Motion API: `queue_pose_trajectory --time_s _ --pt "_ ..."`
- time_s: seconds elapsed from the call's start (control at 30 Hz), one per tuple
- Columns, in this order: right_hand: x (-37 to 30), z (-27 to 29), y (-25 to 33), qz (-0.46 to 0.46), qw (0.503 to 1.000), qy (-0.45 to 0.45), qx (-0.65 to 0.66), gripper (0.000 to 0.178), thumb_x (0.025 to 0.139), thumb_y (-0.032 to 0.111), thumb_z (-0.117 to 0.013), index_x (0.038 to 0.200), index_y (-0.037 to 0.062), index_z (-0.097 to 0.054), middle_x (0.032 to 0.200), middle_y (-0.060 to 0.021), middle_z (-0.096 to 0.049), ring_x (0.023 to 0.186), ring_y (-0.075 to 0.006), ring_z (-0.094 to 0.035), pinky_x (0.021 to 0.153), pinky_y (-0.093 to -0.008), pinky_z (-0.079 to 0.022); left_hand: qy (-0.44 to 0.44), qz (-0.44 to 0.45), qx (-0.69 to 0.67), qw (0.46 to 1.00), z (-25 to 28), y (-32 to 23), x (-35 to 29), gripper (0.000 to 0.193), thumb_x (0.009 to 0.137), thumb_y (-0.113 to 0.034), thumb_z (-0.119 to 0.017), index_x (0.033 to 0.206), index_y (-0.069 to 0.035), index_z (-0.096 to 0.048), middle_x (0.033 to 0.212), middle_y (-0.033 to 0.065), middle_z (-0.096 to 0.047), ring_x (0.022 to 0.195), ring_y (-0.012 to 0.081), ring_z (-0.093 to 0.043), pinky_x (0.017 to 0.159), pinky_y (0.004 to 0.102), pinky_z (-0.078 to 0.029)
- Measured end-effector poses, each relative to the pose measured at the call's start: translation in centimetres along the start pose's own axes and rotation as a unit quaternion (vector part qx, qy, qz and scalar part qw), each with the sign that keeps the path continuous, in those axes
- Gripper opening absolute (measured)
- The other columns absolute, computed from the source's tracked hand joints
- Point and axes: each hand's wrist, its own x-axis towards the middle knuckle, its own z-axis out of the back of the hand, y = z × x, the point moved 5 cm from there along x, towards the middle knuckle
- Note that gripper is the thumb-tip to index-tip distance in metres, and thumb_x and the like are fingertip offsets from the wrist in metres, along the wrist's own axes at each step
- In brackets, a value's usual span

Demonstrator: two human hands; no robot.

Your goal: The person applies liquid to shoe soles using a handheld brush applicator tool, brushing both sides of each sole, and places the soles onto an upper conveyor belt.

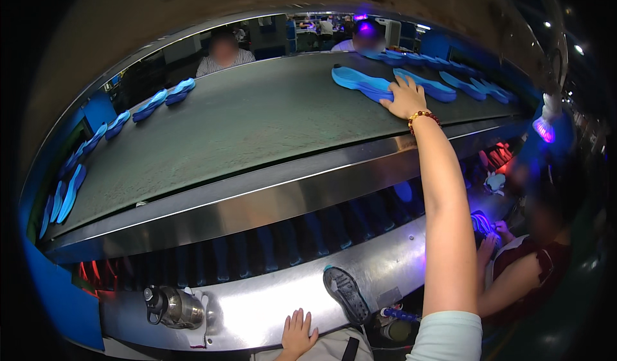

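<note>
At the far left edge of the frame, about four blue shoe soles (64,194) lie in a curved row on the grey conveyor belt (244,123). Higher, at the upper left, roughly five more (154,103) follow the belt's far rim; the smaller ones blur together, so the count is uncertain.

At the lower left a metal flask (172,307) with a black cap lies on its side on the steel ledge (257,309); what it holds cannot be seen.

At lower centre the left hand (297,334) rests flat on that ledge, fingers spread wide, holding nothing. Just right of it one dark shoe sole (347,293) lies tread up on the steel.

At upper centre the right hand (405,97), a bead bracelet (423,117) at its wrist, reaches across the belt, its fingers spread and laid on the near end of a blue sole (360,81). Whether it grips or only presses cannot be told. A second blue sole (427,86) lies just beside it, and about six more (475,88) trail toward the upper right.

At the lower right another person's hand (486,248) holds something under violet light (544,128).
</note>
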Motion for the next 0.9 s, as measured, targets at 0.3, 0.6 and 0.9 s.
queue_pose_trajectory --time_s 0.3,0.6,0.9 --pt "-3.1 -0.8 -9.1 -0.194 0.978 -0.024 0.070 0.058 0.070 0.051 -0.060 0.100 0.0013 -0.063 0.114 -0.0185 -0.050 0.105 -0.0374 -0.049 0.086 -0.0417 -0.044 0.011 0.011 0.007 1.000 0.7 -0.2 0.4 0.052 0.073 -0.032 -0.057 0.117 -0.004 -0.051 0.124 0.0214 -0.044 0.115 0.0348 -0.042 0.097 0.0478 -0.031" --pt "-16.5 6.5 -4.2 -0.005 0.897 -0.288 0.336 0.039 0.064 0.026 -0.074 0.062 0.0043 -0.042 0.082 -0.0177 -0.051 0.076 -0.0308 -0.051 0.067 -0.0380 -0.042 0.004 0.073 -0.141 0.987 -0.2 0.7 0.8 0.044 0.076 -0.029 -0.057 0.112 -0.004 -0.054 0.123 0.0206 -0.046 0.115 0.0351 -0.042 0.099 0.0465 -0.027" --pt "-44.6 5.0 18.3 0.144 0.805 -0.036 0.574 0.037 0.062 0.024 -0.078 0.062 0.0085 -0.044 0.100 -0.0119 -0.057 0.098 -0.0364 -0.050 0.083 -0.0443 -0.042 -0.016 0.083 -0.907 0.413 14.5 -3.4 5.5 0.107 0.066 -0.074 -0.050 0.140 -0.009 -0.007 0.135 0.0230 -0.030 0.120 0.0381 -0.038 0.100 0.0517 -0.029"
